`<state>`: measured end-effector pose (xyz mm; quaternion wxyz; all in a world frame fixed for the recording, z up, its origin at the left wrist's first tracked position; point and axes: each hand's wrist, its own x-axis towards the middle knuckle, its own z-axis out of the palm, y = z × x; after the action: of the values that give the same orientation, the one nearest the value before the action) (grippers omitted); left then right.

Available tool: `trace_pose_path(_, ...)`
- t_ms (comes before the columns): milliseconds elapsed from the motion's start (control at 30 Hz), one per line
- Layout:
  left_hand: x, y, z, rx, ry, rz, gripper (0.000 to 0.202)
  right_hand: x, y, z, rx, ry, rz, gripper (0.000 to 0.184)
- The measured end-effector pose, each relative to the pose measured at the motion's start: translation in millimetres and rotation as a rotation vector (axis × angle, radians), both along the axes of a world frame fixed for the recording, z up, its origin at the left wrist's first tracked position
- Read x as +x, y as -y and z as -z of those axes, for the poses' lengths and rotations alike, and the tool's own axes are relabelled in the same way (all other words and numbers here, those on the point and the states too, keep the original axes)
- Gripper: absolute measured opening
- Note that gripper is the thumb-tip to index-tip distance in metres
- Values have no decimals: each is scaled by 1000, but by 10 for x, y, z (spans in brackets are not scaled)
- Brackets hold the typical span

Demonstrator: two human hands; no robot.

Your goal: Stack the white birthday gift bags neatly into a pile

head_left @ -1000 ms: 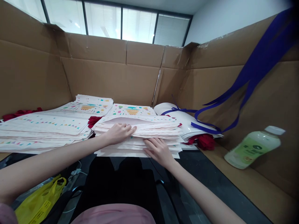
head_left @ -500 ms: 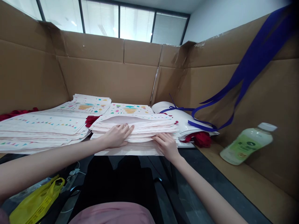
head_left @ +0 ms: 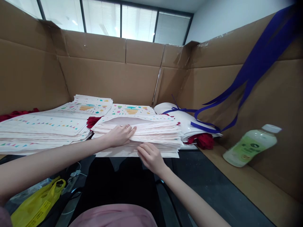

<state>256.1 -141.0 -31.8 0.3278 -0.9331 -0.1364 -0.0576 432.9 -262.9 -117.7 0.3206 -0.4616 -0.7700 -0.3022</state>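
Item: central stack of printed paper sheets (head_left: 151,132), pale pink with coloured confetti marks, lying at the near middle of the work surface, its near edge overhanging a dark gap.

Left hand (head_left: 119,135): lies palm down on the near left part of the stack's upper layers, fingers (head_left: 129,130) extended and close together, tips slid in among the upper sheets; thumb underneath, so it seems to pinch a wad of the top sheets, though the thumb is mostly hidden.

Right hand (head_left: 150,156): at the near edge of the same stack, slightly right of centre, fingers curled with tips against the lower sheets; whether any sheet is pinched cannot be told.

Left of the stack: a broad, low pile of patterned sheets (head_left: 42,132) with rows of small triangles. Far behind it: a second pile printed with orange and teal shapes (head_left: 91,105). Red material (head_left: 93,120) shows between the piles.

Right of the stack: white folded items (head_left: 189,121) tied with blue ribbon (head_left: 213,127), red cloth (head_left: 204,140) beneath them. Well apart on the right, a pale green bottle (head_left: 249,146) with a white cap leans against the cardboard wall (head_left: 106,78) that encloses the area.

Near left, low: a yellow bag (head_left: 35,206).
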Motion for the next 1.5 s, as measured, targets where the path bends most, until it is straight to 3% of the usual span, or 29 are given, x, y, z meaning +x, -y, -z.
trace_pose_path(133, -2, 28, 49, 32, 24, -3, 51, -191, -222, 127, -84, 6, 88, 24)
trace_pose_path(367, 4, -33, 149, 58, 55, 0, 46, -151, -425, 295, -91, 8, 158, 38)
trace_pose_path(700, 36, -119, 138, 31, 67, 12, 44, -157, -426, 217, -119, -43, 81, 36)
trace_pose_path(867, -1, -100, 86, -12, 81, 47, 48, -173, -225, 22, -167, -99, -31, 28)
trace_pose_path(967, -86, -70, 29, -56, 117, 83, 68, -112, -38, -202, -186, -110, -155, 20)
trace_pose_path(1033, -173, -68, -22, -81, 147, 119, 70, 15, 32, -390, -167, -145, -181, 20)
trace_pose_path(1167, -377, -175, -165, -118, 225, 166, 44, 526, -77, -775, -77, -291, -32, 25)
trace_pose_path(1267, -500, -378, -260, -158, 304, 107, 42, 1002, -295, -975, -76, -367, 129, 29)
trace_pose_path(1367, -575, -614, -275, -249, 301, 19, 49, 1350, -451, -1033, -229, -377, 241, 35)
trace_pose_path(1500, -629, -776, -181, -366, 220, -22, 46, 1468, -440, -935, -438, -344, 306, 38)
